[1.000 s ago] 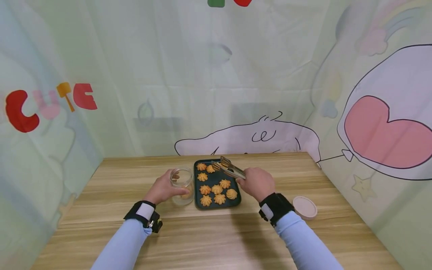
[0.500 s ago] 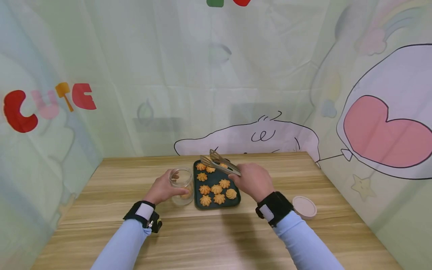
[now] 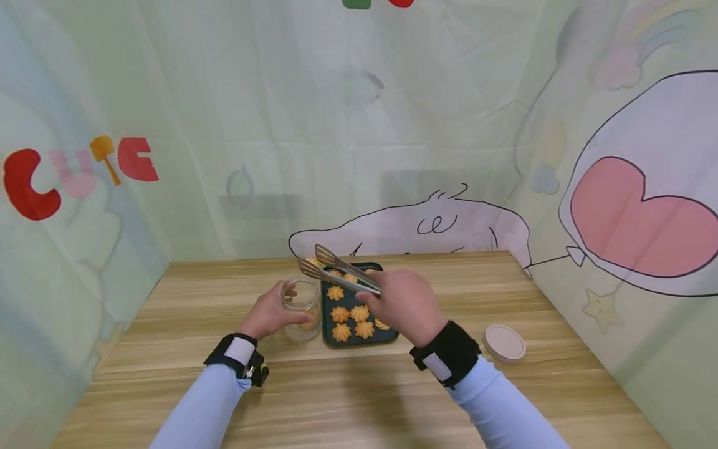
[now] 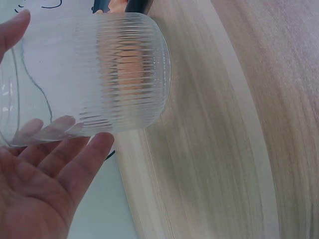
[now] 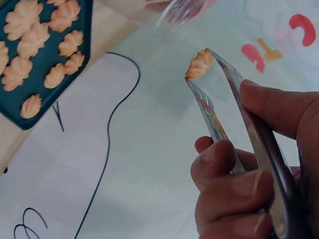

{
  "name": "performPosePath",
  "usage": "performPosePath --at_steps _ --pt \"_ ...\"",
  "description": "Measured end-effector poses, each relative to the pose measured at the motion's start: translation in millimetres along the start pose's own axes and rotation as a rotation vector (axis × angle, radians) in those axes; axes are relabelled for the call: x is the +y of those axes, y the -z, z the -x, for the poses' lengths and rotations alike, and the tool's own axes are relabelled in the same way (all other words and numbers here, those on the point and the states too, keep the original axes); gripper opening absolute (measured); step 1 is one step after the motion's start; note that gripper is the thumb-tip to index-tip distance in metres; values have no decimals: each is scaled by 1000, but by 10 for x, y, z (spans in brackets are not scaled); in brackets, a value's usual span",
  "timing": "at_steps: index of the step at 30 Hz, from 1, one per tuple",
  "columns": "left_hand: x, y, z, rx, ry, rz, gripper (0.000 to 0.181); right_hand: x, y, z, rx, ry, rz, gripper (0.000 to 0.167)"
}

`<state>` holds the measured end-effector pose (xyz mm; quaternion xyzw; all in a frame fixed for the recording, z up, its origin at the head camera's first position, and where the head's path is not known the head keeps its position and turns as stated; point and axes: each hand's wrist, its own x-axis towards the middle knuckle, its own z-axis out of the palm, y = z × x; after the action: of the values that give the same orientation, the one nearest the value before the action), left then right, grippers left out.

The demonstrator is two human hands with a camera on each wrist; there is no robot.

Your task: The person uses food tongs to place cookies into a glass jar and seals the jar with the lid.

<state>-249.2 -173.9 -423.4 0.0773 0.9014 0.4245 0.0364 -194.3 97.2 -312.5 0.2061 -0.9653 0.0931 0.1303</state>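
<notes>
My left hand [image 3: 272, 315] grips a clear glass jar [image 3: 303, 327] that stands on the table left of the tray. Through the ribbed wall, in the left wrist view, something orange-brown like a cookie [image 4: 122, 64] shows near the jar's base. My right hand [image 3: 401, 305] holds metal tongs [image 3: 342, 274] above the tray's far left corner, tips pointing toward the jar. Between the tong tips sits a swirled cookie [image 5: 200, 63], clearest in the right wrist view. Several more cookies [image 3: 340, 314] lie on the dark baking tray [image 3: 331, 345]; my right hand hides part of it.
A round pale lid [image 3: 505, 343] lies on the wooden table [image 3: 291, 399] to the right of my right wrist. A printed fabric backdrop [image 3: 269, 125] stands behind the table and along both sides.
My right hand has moved left with the tongs, lifting a cookie from the tray's far end toward the jar. The left hand and jar have stayed in place.
</notes>
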Motion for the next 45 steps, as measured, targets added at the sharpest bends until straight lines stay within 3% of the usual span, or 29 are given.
performPosePath --at_steps 19,32,45 --pt "1 -10 -20 1 -1 0 94 -150 -77 33 -26 65 -20 30" --pt "-2 0 -8 -4 6 -3 92 -81 -27 13 -60 -26 -46 29" --pt "16 4 9 -8 1 -1 96 109 -89 -9 -37 -58 -28 27"
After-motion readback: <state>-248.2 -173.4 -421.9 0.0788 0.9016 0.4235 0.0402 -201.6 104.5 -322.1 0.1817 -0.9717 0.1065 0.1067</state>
